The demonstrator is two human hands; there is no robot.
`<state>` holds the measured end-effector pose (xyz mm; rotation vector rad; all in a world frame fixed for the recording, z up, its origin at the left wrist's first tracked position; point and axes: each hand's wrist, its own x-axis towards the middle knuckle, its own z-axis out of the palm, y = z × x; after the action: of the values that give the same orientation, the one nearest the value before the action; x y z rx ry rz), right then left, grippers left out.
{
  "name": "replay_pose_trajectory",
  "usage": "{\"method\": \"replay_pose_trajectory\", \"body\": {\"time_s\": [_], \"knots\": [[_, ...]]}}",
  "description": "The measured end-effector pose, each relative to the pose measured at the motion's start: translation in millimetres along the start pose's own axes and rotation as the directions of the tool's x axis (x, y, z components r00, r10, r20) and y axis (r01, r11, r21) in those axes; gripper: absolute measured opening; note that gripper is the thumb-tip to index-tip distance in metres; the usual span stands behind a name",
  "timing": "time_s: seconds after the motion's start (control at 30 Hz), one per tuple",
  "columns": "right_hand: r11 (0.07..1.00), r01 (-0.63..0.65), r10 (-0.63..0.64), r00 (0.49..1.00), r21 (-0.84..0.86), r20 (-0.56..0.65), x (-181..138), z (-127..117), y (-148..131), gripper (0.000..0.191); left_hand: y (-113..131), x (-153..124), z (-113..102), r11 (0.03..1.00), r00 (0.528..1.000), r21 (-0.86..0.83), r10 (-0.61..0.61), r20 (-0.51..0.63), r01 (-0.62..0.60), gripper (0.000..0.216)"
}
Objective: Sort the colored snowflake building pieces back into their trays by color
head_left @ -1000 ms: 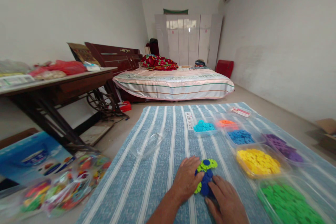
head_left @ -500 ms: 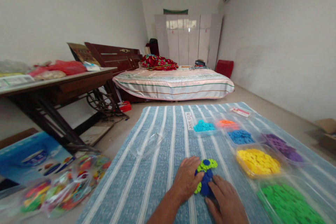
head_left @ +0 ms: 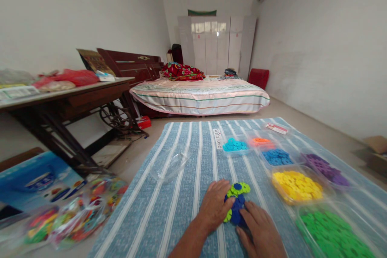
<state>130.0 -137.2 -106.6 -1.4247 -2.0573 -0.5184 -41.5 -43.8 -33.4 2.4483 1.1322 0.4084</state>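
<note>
The left hand (head_left: 215, 204) and right hand (head_left: 260, 229) cover parts of the lime-and-navy disc piece (head_left: 238, 203), so its full outline and how the fingers grip it cannot be told. The bottom edge cuts off the right wrist and the clear tub (head_left: 303, 234) of green discs (head_left: 332, 229); the right edge crops a cardboard box (head_left: 376, 145). Print on the small card (head_left: 276, 129) is too small to read.

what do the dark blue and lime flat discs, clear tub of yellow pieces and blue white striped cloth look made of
Dark blue and lime discs: probably plastic, fairly matte, solid colours. Clear tub: likely plastic, see-through, glossy rim. Striped cloth: apparently woven fabric, matte, mottled; fibre unclear.
</note>
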Motion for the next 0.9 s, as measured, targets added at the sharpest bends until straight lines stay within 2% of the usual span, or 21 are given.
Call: {"method": "replay_pose_trajectory", "body": {"time_s": [0.33,0.5,0.63,0.8,0.9], "knots": [[1.0,0.009,-0.009,1.0,-0.029,-0.02,2,-1,-2,0.036,-1,0,0,1.0,1.0,-0.002,0.004,-0.008,-0.004,0.041],[0.998,-0.054,0.055,0.998,0.025,-0.031,1,1,-7,0.034,0,0,1,1.0,1.0,-0.003,0.006,-0.007,-0.006,0.041],[0.995,-0.103,0.103,0.994,0.005,-0.048,3,-2,-12,0.032,-1,-1,1,1.0,1.0,-0.006,0.012,-0.015,-0.012,0.041],[0.999,0.022,-0.025,0.998,-0.048,-0.061,6,-5,-5,0.035,-1,0,0,1.0,0.999,-0.004,0.017,-0.041,-0.017,0.041],[0.997,0.034,-0.037,0.998,-0.062,-0.051,5,-3,0,0.036,-1,0,0,1.0,1.0,0.003,0.009,-0.03,-0.009,0.042]]}}
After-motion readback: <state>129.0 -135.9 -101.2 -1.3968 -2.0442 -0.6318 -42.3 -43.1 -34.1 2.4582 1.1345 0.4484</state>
